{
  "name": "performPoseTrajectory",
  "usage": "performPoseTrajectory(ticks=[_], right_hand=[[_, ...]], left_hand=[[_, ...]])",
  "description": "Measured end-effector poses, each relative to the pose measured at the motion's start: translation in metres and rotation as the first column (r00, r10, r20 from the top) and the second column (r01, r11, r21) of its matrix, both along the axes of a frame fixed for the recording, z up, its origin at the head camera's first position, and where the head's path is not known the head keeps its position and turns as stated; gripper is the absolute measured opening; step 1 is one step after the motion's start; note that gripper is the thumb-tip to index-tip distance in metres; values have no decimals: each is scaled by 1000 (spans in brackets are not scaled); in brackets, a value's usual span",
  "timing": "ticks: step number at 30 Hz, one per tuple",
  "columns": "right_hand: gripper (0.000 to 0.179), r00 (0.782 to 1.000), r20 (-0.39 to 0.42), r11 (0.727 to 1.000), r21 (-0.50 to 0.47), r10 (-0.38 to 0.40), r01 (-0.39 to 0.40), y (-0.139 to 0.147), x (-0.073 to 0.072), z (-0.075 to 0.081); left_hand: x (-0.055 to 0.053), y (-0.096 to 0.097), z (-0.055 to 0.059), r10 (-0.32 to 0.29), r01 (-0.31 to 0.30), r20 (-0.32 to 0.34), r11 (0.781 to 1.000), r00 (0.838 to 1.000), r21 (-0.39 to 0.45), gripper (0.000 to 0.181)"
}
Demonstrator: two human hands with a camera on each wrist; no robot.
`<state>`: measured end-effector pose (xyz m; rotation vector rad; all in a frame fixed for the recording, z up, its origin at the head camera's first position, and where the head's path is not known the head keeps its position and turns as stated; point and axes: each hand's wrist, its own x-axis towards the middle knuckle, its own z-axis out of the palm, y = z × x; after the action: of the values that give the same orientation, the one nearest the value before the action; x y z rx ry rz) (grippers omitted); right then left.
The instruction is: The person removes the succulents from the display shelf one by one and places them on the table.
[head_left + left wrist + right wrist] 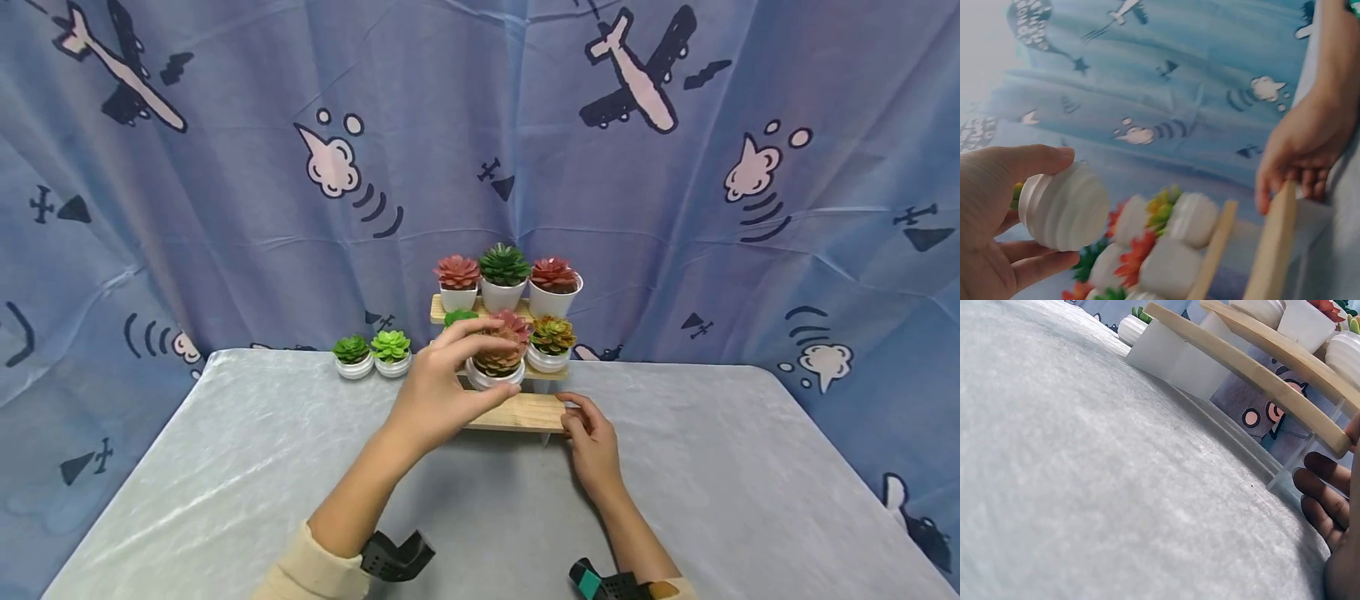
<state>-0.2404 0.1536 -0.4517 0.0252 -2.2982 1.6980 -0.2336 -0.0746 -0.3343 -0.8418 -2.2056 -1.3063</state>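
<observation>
My left hand (438, 387) holds a small potted succulent (497, 363) between thumb and fingers, in front of the stand's middle shelf. The plant has orange-brown leaves; its ribbed white pot (1072, 206) fills the grip in the left wrist view. My right hand (596, 450) grips the right end of the lowest wooden shelf (517, 412), whose left part lies behind my left arm. On the top shelf stand two reddish succulents (553, 275) with a dark green one (504, 265) between them. The middle shelf bears a yellow-orange succulent (552, 336), a pink-red one and a green one, both partly hidden.
Two green succulents (391, 346) in white pots stand on the table left of the stand. A pale cloth (712, 467) covers the table. Behind it hangs a blue curtain (450, 125) printed with airplanes. Translucent supports (1175, 362) carry the shelves.
</observation>
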Motion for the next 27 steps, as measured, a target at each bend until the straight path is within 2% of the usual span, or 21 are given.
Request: performPoseTrajectory(ticks=[8, 12, 21, 27], right_hand=[[32, 998, 57, 999, 13, -31, 30, 10, -18, -30], [33, 999, 41, 999, 19, -33, 32, 10, -20, -33], [31, 999, 24, 999, -10, -38, 38, 10, -18, -33], [31, 999, 31, 999, -8, -36, 36, 10, -18, -34]], left_hand=[[-12, -32, 8, 66, -76, 81, 989, 994, 130, 41], [-19, -51, 10, 139, -145, 52, 977, 989, 157, 43], [-37, -85, 8, 241, -242, 31, 946, 970, 215, 43], [-48, -105, 0, 331, -330, 33, 923, 943, 196, 42]])
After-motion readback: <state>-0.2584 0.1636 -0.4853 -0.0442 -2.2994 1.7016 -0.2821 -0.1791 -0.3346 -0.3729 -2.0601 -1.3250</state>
